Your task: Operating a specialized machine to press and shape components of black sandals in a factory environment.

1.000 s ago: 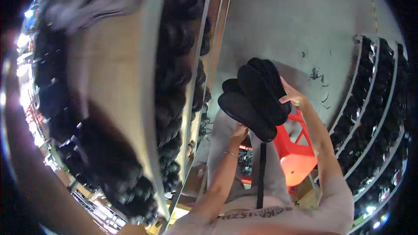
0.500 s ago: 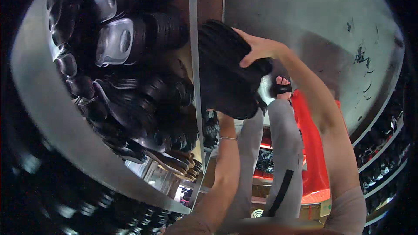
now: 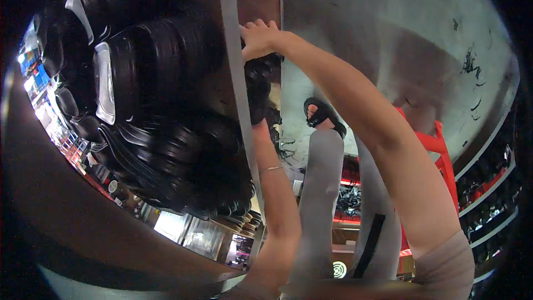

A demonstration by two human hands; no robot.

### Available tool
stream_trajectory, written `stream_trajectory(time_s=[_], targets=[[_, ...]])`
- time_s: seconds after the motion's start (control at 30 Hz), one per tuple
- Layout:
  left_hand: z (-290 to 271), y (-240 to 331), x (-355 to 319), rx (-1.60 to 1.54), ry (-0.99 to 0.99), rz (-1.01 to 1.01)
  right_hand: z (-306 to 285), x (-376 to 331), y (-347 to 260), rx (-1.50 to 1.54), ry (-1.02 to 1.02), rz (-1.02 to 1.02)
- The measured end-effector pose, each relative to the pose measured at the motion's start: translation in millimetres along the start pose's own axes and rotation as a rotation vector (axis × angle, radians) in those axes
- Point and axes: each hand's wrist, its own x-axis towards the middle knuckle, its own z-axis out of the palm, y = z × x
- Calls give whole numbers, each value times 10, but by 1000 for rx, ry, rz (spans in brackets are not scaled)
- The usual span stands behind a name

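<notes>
A stack of black sole-shaped pieces (image 3: 259,86) sits between my two hands at the metal edge strip (image 3: 236,58) of the shelf, partly hidden behind it. My right hand (image 3: 260,39) grips the far end of the stack, its fingertips showing beyond the edge. At the near end my left hand (image 3: 259,128) holds the stack from below; its fingers are hidden behind the strip and the pieces.
Rows of nested black sole-shaped pieces (image 3: 166,61) fill the shelf at left, some with clear pale fronts (image 3: 105,86). Tan pieces (image 3: 247,222) lie lower down. A red plastic stool (image 3: 444,155) stands by my legs. Loaded racks (image 3: 488,205) line the right side.
Both hands have carried the black stack left, from in front of the metal strip to partly behind it. My view has shifted, and more of the shelf rows show.
</notes>
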Motion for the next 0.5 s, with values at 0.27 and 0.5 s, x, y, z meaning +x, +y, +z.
stream_trajectory(time_s=[0.27,0.5], targets=[[501,228,93,24,131,153,133,-509,275,-62,508,-123],[-10,-46,-533,-11,142,63,879,-2145,1218,101,601,336]])
